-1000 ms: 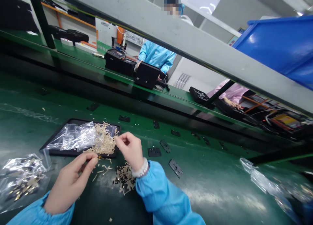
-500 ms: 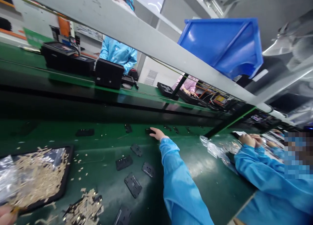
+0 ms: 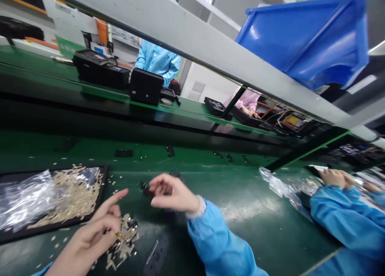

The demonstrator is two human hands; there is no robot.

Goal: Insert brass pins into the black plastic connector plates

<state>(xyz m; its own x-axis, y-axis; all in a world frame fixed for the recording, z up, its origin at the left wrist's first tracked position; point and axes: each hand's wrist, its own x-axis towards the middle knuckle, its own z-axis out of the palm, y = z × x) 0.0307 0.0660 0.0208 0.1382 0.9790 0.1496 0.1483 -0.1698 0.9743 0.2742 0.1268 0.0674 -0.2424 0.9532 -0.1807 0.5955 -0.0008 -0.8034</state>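
Observation:
My right hand (image 3: pixel 174 192), its fingers curled, is above the green tabletop with a small black plastic part (image 3: pixel 145 188), blurred, at its fingertips. My left hand (image 3: pixel 96 232) has its index finger stretched out while the thumb and other fingers pinch a small yellow-brown piece (image 3: pixel 120 236), too small to name. Just beyond that pinch lies a pile of small tan and black pieces (image 3: pixel 129 242). Another black plastic part (image 3: pixel 155 254) rests on the table near the lower edge. A dark part (image 3: pixel 175 174) shows behind my right hand, mostly covered.
On the left, a black tray (image 3: pixel 104 188) holds tan strips (image 3: pixel 75 196) and clear plastic bags (image 3: pixel 30 196). Several black parts (image 3: pixel 124 152) lie along the far strip. A co-worker's hands (image 3: pixel 337 178) are at the right, near crumpled plastic (image 3: pixel 276 186). A blue bin (image 3: pixel 300 39) sits overhead.
My right hand has lifted the black plastic part from the far strip and come nearer and left. My left hand has moved in from the lower left corner. The view has shifted.

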